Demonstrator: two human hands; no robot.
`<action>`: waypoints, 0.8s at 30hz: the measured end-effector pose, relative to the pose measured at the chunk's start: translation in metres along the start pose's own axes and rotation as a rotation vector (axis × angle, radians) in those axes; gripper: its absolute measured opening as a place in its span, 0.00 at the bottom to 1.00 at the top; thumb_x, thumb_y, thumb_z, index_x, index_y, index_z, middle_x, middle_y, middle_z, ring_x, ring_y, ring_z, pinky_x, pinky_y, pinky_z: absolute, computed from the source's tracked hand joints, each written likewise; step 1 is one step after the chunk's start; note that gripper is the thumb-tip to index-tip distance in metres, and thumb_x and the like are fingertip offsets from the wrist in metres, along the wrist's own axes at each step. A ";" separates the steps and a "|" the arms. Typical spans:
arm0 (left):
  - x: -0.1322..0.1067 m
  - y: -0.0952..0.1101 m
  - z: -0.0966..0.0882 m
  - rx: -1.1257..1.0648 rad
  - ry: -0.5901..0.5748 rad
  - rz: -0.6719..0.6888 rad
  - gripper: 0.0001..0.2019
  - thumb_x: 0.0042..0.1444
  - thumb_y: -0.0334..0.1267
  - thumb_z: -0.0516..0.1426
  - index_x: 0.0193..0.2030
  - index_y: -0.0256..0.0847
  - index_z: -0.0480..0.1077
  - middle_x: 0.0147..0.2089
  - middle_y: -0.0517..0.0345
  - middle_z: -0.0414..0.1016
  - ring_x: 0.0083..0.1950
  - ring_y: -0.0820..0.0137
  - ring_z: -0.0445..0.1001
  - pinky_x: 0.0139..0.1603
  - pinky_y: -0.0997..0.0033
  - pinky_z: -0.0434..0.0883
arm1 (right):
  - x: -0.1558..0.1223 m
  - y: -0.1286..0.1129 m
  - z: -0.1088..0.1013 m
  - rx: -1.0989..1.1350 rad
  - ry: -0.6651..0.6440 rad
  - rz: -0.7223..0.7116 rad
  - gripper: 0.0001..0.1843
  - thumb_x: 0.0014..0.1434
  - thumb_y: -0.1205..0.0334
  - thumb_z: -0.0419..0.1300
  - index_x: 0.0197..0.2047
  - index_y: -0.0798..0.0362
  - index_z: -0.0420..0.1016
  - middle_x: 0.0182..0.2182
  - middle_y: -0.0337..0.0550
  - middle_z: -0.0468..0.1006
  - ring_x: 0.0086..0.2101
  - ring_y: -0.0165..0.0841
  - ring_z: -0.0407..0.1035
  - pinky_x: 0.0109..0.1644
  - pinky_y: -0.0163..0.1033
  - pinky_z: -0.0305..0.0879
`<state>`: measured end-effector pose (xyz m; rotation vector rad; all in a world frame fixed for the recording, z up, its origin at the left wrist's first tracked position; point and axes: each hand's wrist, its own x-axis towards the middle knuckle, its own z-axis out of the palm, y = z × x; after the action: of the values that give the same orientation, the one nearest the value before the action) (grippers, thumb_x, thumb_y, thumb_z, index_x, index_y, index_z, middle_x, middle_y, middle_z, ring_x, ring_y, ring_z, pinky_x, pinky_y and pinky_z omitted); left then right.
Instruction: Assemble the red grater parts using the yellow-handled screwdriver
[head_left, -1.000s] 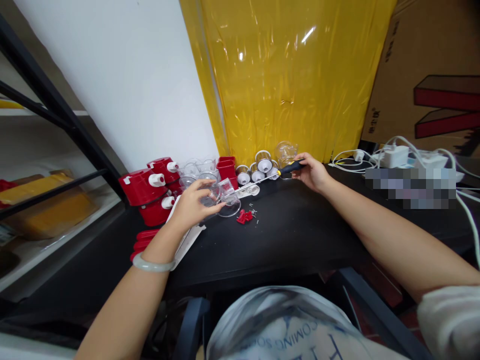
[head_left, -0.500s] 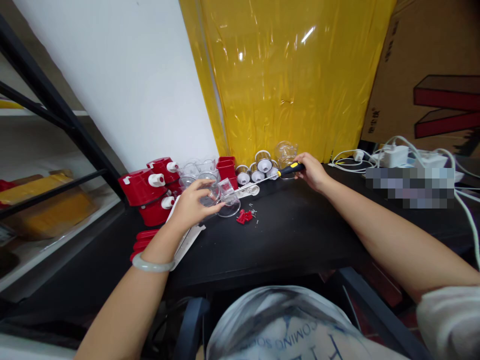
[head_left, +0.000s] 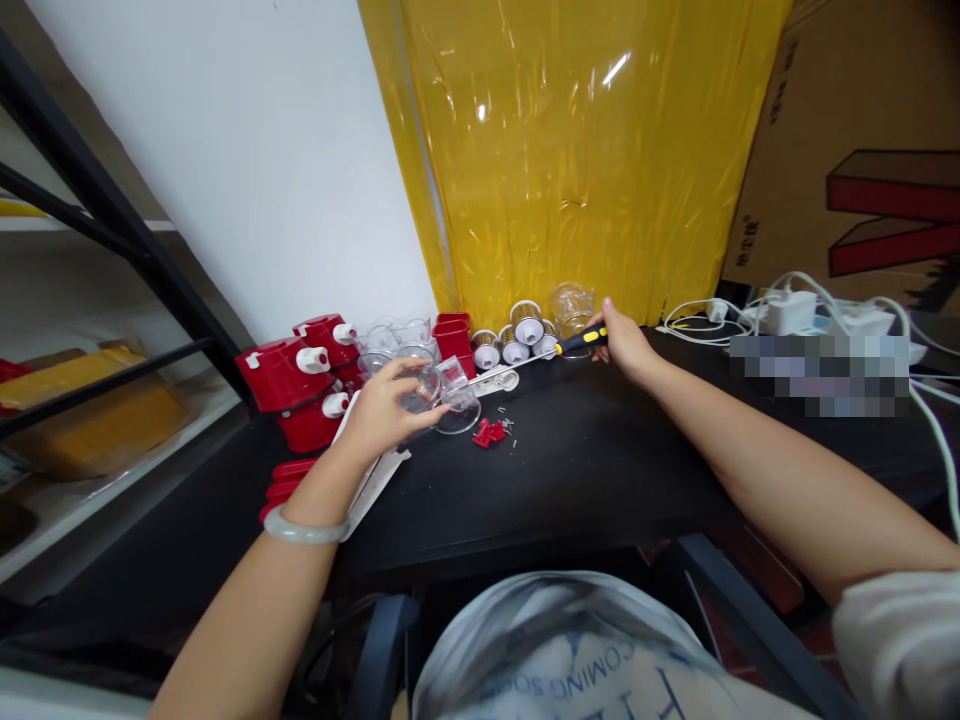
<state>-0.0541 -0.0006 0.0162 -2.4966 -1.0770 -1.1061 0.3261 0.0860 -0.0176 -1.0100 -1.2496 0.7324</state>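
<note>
My left hand is closed round a clear plastic cup-shaped part lying on its side on the black table. My right hand grips the black and yellow handle of a screwdriver; its metal shaft runs left towards the clear part. A small red plastic piece and a few tiny screws lie just right of the clear part. A pale bangle sits on my left wrist.
Red housings with white knobs and more clear cups stand at the back left. Small round silver-rimmed parts line the yellow plastic sheet. White cables and chargers lie at the right. A shelf stands left.
My right hand has shifted slightly on the screwdriver handle, its fingers turned more upright. My left hand and the clear part have stayed still.
</note>
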 end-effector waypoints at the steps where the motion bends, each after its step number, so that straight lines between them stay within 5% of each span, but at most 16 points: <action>1: 0.000 0.000 0.000 0.001 0.000 -0.002 0.13 0.53 0.47 0.67 0.27 0.42 0.73 0.56 0.48 0.77 0.56 0.57 0.77 0.59 0.49 0.75 | 0.000 0.001 0.000 -0.015 -0.001 -0.015 0.33 0.55 0.24 0.55 0.27 0.48 0.68 0.10 0.31 0.59 0.11 0.29 0.55 0.16 0.37 0.56; 5: 0.000 0.000 0.000 -0.005 0.001 0.002 0.13 0.53 0.47 0.67 0.28 0.41 0.73 0.56 0.46 0.77 0.56 0.55 0.77 0.59 0.48 0.75 | -0.002 0.000 0.003 0.080 0.013 0.016 0.21 0.54 0.41 0.67 0.29 0.48 0.66 0.15 0.31 0.63 0.14 0.26 0.56 0.18 0.35 0.59; 9: 0.000 -0.001 0.000 -0.005 0.002 0.005 0.13 0.53 0.47 0.67 0.28 0.41 0.73 0.56 0.45 0.76 0.56 0.54 0.77 0.58 0.47 0.75 | -0.006 -0.010 0.006 0.294 -0.014 0.137 0.08 0.53 0.59 0.62 0.34 0.48 0.66 0.20 0.30 0.66 0.16 0.26 0.57 0.21 0.35 0.63; 12: 0.000 -0.001 0.000 -0.002 0.001 0.012 0.13 0.53 0.46 0.67 0.28 0.41 0.73 0.56 0.45 0.77 0.56 0.54 0.77 0.59 0.48 0.75 | -0.010 -0.016 0.004 0.408 -0.072 0.177 0.09 0.50 0.63 0.59 0.36 0.48 0.66 0.22 0.31 0.67 0.18 0.27 0.61 0.23 0.35 0.64; 16: -0.001 -0.002 0.001 -0.002 0.004 0.016 0.13 0.53 0.46 0.67 0.28 0.41 0.73 0.57 0.45 0.77 0.56 0.54 0.77 0.59 0.48 0.75 | -0.009 -0.016 0.004 0.343 -0.055 0.168 0.09 0.57 0.53 0.59 0.34 0.49 0.66 0.21 0.33 0.67 0.17 0.28 0.62 0.22 0.35 0.62; 19: -0.001 -0.003 0.001 -0.005 0.001 0.006 0.13 0.53 0.46 0.67 0.28 0.41 0.73 0.57 0.46 0.77 0.56 0.54 0.77 0.59 0.50 0.75 | -0.004 -0.010 0.004 0.188 -0.010 0.165 0.25 0.62 0.34 0.53 0.31 0.49 0.66 0.15 0.34 0.64 0.14 0.29 0.59 0.20 0.37 0.61; 22: -0.001 -0.002 0.001 -0.010 0.005 0.008 0.13 0.53 0.46 0.68 0.28 0.41 0.73 0.56 0.46 0.77 0.57 0.55 0.77 0.59 0.50 0.75 | -0.001 -0.003 0.003 0.085 -0.031 0.076 0.34 0.57 0.22 0.50 0.29 0.48 0.66 0.10 0.31 0.57 0.12 0.28 0.54 0.20 0.39 0.62; 24: -0.001 -0.002 0.001 -0.012 0.007 0.013 0.13 0.53 0.46 0.67 0.28 0.41 0.73 0.56 0.45 0.77 0.56 0.55 0.78 0.59 0.49 0.75 | -0.001 -0.001 0.002 0.060 -0.047 0.029 0.32 0.54 0.24 0.56 0.29 0.48 0.65 0.09 0.29 0.56 0.12 0.27 0.52 0.21 0.39 0.63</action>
<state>-0.0554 0.0010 0.0145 -2.5037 -1.0536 -1.1207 0.3235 0.0852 -0.0167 -0.9689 -1.2481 0.8156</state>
